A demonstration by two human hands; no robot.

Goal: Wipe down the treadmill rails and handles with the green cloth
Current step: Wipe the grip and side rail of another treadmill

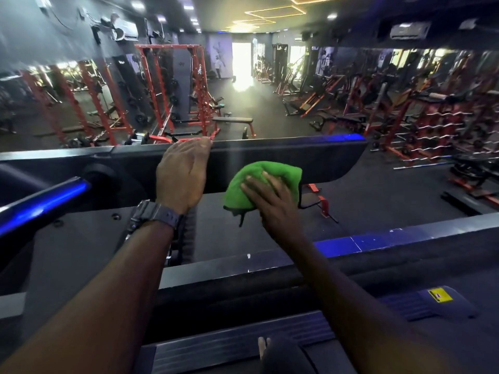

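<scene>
- The treadmill console panel (270,160), a long dark slab, is seen running left to right across the view, its right end tapering to a rounded corner.
- The left hand (182,175) is laid over the panel's top edge, fingers hooked over the far side; the edge is gripped. A dark wristwatch (155,217) is worn on that wrist.
- The green cloth (263,184) is bunched into a rounded pad and pressed against the near face of the panel, just right of the left hand. No clear long axis is shown by the bunched cloth; a dark tag hangs from its lower edge.
- The right hand (272,202) is spread over the cloth, fingers pointing up and left, holding it to the panel.
- A handle bar (43,206) with a blue sheen is noted at left, slanting down towards the left edge.
- Red weight racks (172,90) are observed beyond.
</scene>
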